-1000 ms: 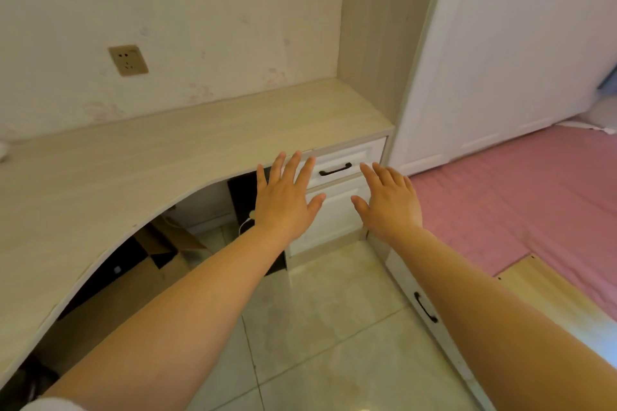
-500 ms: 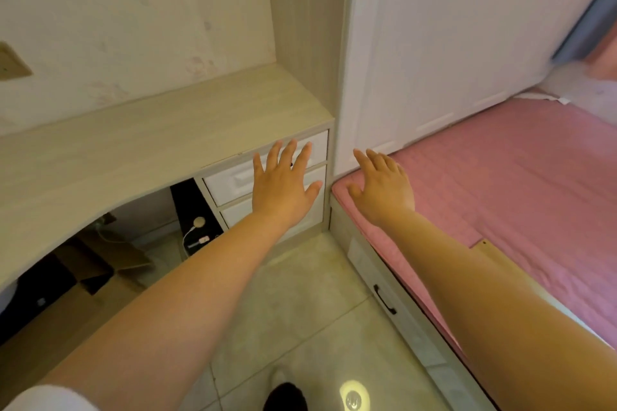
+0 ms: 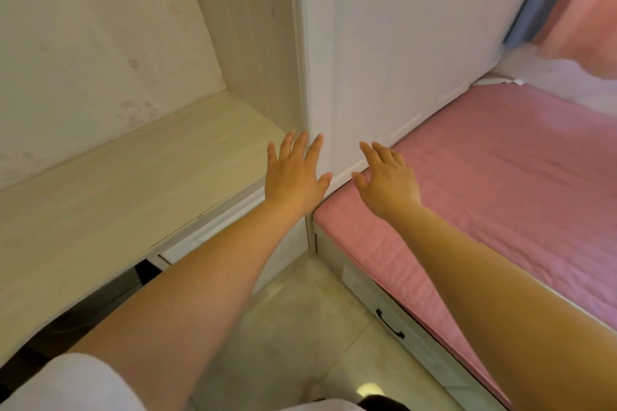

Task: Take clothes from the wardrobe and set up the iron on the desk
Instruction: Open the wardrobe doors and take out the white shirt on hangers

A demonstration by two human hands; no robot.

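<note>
Now the view has swung away from the desk (image 3: 100, 210) toward the wardrobe (image 3: 400, 60). Close by, both arms reach forward over the floor (image 3: 300, 327). Both the left hand (image 3: 293, 177) and the right hand (image 3: 387, 180) have straight, spread fingers and hold nothing. Farther on, the white wardrobe door is shut beside the pink bed (image 3: 500, 193). No clothes or iron show yet, so I think opening the door comes next.

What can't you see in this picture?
Head view:
- Wardrobe door handles: cut off by the top edge.
- Clothes: behind the shut door.
- Desk drawers: mostly hidden by the left hand and its arm.
- Iron: nowhere in view.
</note>
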